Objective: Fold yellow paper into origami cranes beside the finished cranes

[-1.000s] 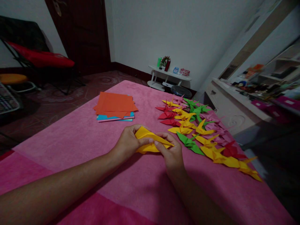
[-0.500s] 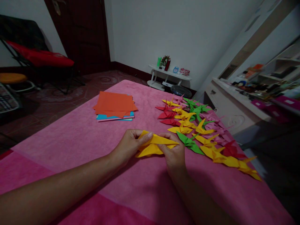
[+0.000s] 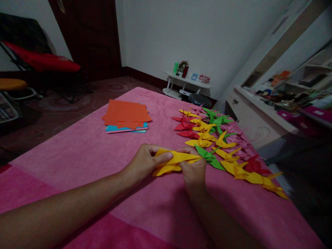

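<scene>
Between my hands is a yellow sheet of origami paper, partly folded, with a long pointed flap on top and a wider layer below. My left hand grips its left end, thumb pressed on the upper flap. My right hand pinches the narrow right end, its thumb tucked between the layers. The fingers behind the paper are hidden. Just right of my right hand lies a green folded paper crane.
Many finished paper cranes in yellow, red, green and pink lie along the right side of the pink cloth-covered table. A stack of orange and blue paper squares rests at the far left. Behind stands a white shelf.
The top yellow flap now lies differently, with the lower layer showing as a separate edge at the right. My left thumb has slid slightly right along the paper.
</scene>
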A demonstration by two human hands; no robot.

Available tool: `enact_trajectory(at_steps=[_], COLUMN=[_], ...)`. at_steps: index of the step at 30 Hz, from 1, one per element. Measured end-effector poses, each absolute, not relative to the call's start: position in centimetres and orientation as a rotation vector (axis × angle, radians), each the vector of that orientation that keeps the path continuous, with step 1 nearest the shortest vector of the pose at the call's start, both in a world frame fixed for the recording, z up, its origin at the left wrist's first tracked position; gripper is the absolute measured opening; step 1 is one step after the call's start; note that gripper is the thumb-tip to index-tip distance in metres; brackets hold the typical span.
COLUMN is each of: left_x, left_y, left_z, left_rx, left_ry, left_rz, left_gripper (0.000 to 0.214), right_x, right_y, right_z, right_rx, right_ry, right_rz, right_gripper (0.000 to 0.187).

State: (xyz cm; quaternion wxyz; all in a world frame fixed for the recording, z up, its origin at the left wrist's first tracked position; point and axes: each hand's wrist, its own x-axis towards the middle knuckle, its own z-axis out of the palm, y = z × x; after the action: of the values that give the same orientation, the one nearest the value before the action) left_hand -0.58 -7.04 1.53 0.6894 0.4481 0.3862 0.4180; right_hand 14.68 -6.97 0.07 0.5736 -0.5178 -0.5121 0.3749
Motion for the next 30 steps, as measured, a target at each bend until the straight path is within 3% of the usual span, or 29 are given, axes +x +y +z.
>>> enact_trajectory(at_steps=[12, 19, 30], left_x=[-0.3, -0.2, -0.3], left_y=[-7.3, -7.4, -8.0], left_z=[2.1, 1.9, 2.2], left_rx=[0.943, 0.825, 0.875], left_ry=[0.876, 0.852, 0.712], left_rz=[0.976, 0.979, 0.898], left_gripper=[0.022, 0.035, 0.036], right_x=[14.2, 14.2, 14.5], right_y=[-7.5, -7.7, -8.1], right_z=[0.2, 0.3, 0.5], right_rx=[-1.173, -1.134, -1.040], right_ry=[-1.277, -1.327, -1.328], right_rz=[0.775, 0.838, 0.790], right_gripper=[0.009, 0.007, 0.008])
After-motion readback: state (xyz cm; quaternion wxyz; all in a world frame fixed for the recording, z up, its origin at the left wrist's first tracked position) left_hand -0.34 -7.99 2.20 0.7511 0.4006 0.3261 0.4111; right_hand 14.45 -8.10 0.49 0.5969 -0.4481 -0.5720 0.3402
